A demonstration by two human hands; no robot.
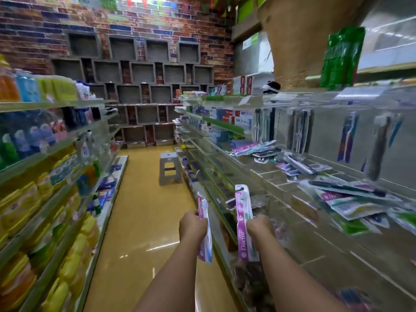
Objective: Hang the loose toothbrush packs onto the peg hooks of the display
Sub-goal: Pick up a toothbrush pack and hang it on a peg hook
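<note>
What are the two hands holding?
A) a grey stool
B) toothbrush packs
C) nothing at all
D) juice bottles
B: the left hand grips a pink toothbrush pack, and the right hand grips a second pink pack marked "Doctor".

We stand in a shop aisle, shelves (56, 105) of coloured bottles (33, 91) at our nine o'clock, boxed toothpaste (225, 118) at one o'clock, toothbrush packs (301, 131) hanging from a peg display (327, 140) at two o'clock, a grey stool (170, 168) at twelve, brick-pattern wall (112, 25) beyond it
</note>
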